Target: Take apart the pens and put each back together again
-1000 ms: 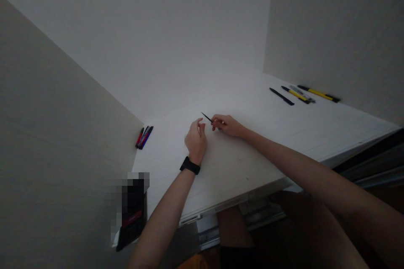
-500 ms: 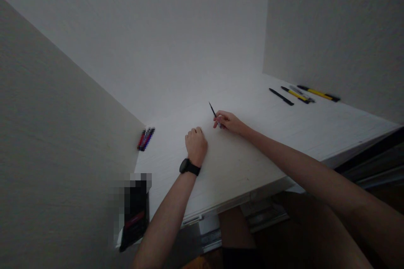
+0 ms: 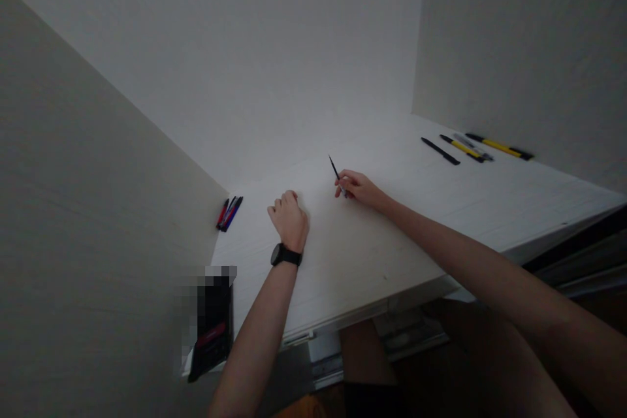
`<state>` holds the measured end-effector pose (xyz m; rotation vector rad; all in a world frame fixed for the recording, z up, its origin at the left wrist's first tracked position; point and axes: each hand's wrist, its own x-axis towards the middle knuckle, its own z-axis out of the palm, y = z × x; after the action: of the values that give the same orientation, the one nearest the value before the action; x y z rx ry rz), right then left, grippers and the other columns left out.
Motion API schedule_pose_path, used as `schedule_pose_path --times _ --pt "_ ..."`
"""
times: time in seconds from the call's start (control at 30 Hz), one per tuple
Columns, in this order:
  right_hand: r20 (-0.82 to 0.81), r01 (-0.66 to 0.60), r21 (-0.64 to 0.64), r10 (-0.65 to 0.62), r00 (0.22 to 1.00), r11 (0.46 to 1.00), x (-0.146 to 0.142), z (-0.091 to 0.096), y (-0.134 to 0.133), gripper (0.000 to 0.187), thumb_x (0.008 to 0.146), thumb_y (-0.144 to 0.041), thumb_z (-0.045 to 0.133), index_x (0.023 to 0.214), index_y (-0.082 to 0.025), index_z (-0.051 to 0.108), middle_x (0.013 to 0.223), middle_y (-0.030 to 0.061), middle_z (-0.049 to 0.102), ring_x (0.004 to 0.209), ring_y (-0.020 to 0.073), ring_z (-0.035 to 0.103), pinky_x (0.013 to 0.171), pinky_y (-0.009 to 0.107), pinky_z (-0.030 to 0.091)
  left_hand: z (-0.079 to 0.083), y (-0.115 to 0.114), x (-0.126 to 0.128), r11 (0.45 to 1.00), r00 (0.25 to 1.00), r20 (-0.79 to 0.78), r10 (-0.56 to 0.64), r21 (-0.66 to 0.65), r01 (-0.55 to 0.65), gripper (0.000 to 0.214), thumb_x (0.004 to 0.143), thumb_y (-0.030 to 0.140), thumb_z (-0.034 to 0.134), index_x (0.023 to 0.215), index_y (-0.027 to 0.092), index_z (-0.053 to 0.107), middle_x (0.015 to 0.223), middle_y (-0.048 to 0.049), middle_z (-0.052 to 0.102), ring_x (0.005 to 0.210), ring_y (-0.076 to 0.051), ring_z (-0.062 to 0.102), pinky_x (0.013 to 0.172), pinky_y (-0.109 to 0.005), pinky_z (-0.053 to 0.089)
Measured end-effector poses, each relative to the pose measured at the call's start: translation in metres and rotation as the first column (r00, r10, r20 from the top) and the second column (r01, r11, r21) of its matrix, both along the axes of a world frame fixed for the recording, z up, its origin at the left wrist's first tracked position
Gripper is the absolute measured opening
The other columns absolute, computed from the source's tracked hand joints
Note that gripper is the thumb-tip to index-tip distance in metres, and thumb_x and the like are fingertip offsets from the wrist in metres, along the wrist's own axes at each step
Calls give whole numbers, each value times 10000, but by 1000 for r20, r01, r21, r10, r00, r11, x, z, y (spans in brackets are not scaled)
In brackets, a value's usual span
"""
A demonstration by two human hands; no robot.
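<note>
Sliding a little to its own left since a second ago, the left hand [image 3: 289,219] is now lying apart from the right hand [image 3: 360,188], where before the two were almost touching. The left hand is resting on the white bench [image 3: 441,209] with its fingers curled under into a loose fist, holding nothing that can be seen, and a black watch [image 3: 285,255] is sitting on its wrist. The right hand is pinching a thin dark pen [image 3: 334,168] between thumb and fingertips; the free end of the pen is now pointing up and away from the person, steeper than a second ago. The lower end is hiding behind the fingers, so it is not clear whether it is touching the bench. Further to the left of the left hand, a small bunch of red and blue pens [image 3: 230,213] is lying against the side wall. Well to the right of the right hand, and further away, a black pen [image 3: 439,151] is lying beside a few yellow-and-black pens [image 3: 497,145]. Nearer than the left hand, at the bench's corner, a dark object [image 3: 211,330] is standing, partly blurred.
</note>
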<state>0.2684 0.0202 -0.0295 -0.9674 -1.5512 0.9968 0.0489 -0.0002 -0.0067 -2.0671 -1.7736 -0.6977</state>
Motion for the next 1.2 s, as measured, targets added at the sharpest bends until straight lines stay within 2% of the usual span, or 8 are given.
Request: schedule_pose_path --times 0.13,0.23,0.33,0.5,0.6,0.83,1.03,1.2 --pt "-33 29 -33 -31 999 999 0 2 1 220 919 -406 504 887 -192 547 747 44 700 506 86 453 490 208 364 4 -1 -16 1000 997 71 5 22 -7 236 943 123 372 1002 200 586 875 -75 670 877 -265 591 837 -406 329" --pt "-55 43 -51 -46 997 998 1 3 1 203 912 -392 519 872 -195 545 726 35 689 493 83 439 476 206 347 8 -1 -33 980 968 231 95 150 -132 253 968 159 343 1043 191 583 936 -90 668 920 -260 590 857 -402 333" --pt "-66 52 -56 -56 996 997 2 5 0 187 905 -375 531 857 -195 544 700 29 678 479 83 426 467 210 332 5 1 -39 977 962 230 148 115 -178 294 994 198 303 1060 172 588 957 -106 666 923 -266 584 843 -402 347" --pt "-107 62 -75 -70 992 995 3 7 -2 169 910 -363 514 860 -202 526 676 20 669 457 83 411 463 216 322 -5 -7 -27 998 996 -85 -3 -65 -3 281 992 328 409 1023 190 652 1051 -120 657 1009 -290 550 850 -414 356" --pt "-109 58 -79 -67 992 995 3 7 -2 176 907 -373 517 863 -203 525 681 19 667 460 83 410 464 218 323 -7 -14 -24 993 987 -147 -65 -105 50 263 970 362 477 1063 210 671 1119 -116 645 1058 -291 530 880 -427 355" --pt "-42 38 -30 -39 998 999 0 4 1 214 886 -407 522 856 -195 534 673 22 660 468 88 417 482 228 331 -6 -14 -22 985 986 -143 -81 -161 58 155 948 277 535 948 201 670 1124 -102 641 1067 -271 520 880 -418 358" --pt "87 92 90 -100 991 992 -5 0 1 242 893 -423 512 854 -189 558 660 27 658 538 115 465 543 248 349 -5 -9 0 951 952 -94 -292 -132 279 157 983 172 446 1006 210 596 968 -76 655 934 -232 554 831 -375 371" --pt "104 137 103 -148 983 985 -8 -2 6 222 880 -415 511 823 -201 527 608 2 619 540 120 477 559 248 355 -6 3 8 940 938 81 -336 -27 339 192 1008 234 423 987 211 612 948 -69 657 919 -211 573 829 -345 389"
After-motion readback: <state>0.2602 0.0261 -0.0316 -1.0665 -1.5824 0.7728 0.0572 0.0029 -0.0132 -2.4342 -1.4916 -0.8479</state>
